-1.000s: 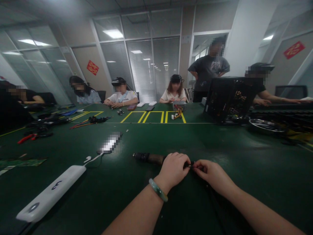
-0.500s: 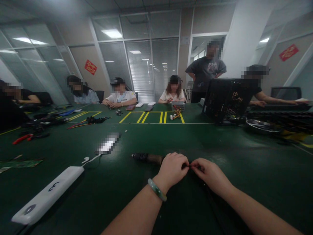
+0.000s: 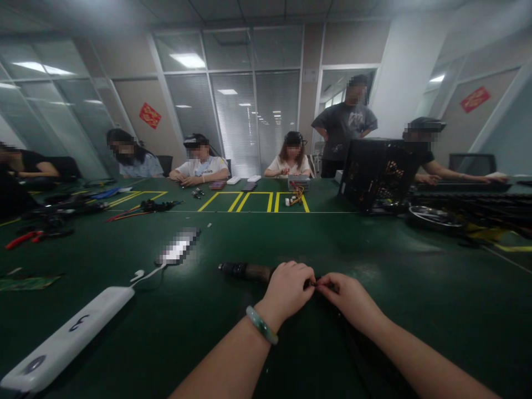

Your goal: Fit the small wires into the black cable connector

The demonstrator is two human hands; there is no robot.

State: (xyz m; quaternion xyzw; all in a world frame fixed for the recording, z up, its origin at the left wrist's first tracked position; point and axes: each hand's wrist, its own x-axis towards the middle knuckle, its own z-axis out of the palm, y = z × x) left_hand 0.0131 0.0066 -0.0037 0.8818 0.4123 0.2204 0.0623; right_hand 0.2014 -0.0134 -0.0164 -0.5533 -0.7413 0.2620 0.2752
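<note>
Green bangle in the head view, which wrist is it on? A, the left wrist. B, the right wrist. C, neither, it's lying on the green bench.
A. The green bangle circles the wrist just behind the left hand, while the right hand has none.

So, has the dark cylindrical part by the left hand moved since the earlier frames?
No. The dark cylindrical part keeps its place against the white power bank; the whole view only drifts left.
</note>
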